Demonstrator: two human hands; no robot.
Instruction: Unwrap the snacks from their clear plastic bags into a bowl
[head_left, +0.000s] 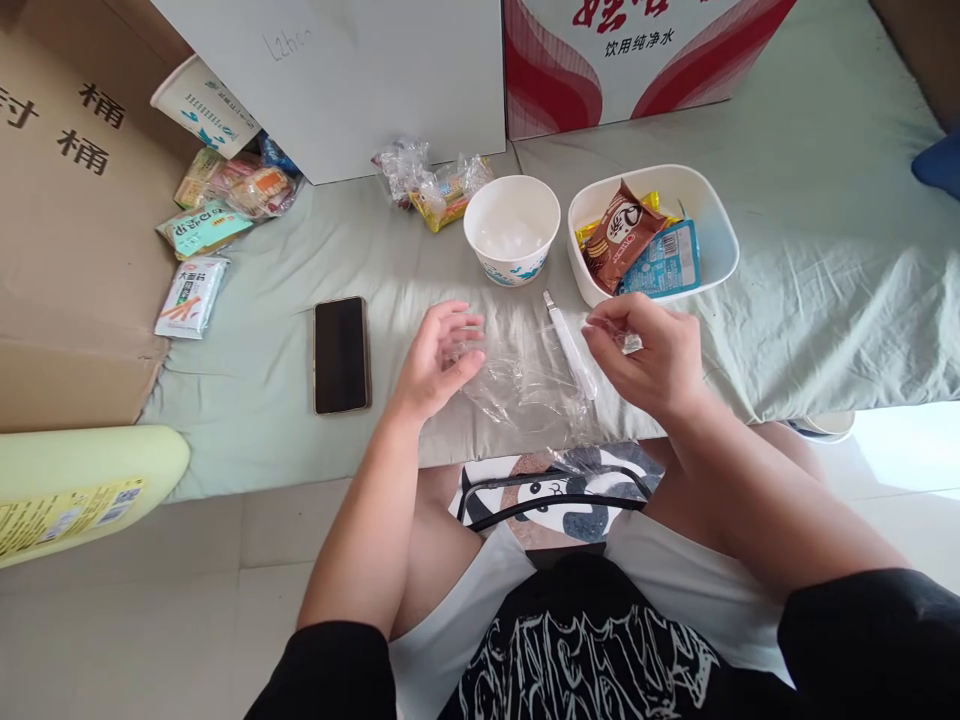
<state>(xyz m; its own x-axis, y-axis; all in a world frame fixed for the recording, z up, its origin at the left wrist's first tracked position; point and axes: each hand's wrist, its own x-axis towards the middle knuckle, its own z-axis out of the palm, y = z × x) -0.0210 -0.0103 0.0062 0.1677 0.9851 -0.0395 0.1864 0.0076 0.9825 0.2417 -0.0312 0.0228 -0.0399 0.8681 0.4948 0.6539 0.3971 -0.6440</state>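
Observation:
My left hand point(437, 358) hovers with fingers curled and apart, touching the left edge of a clear plastic bag point(525, 385) that lies on the pale green sheet. My right hand point(649, 350) is pinched shut on the bag's right edge, with a small clear scrap showing between the fingers. A white utility knife point(568, 345) lies across the bag between my hands. Just beyond stand a white paper bowl point(511, 230) holding something pale and a white rectangular dish point(705, 215) with several snack packets.
A black phone point(341, 353) lies left of my left hand. Snack packets point(202, 225) are heaped at the far left by a cardboard box point(67, 200). Crumpled wrappers point(435, 185) sit behind the bowl. A white board and a red-and-white carton stand at the back.

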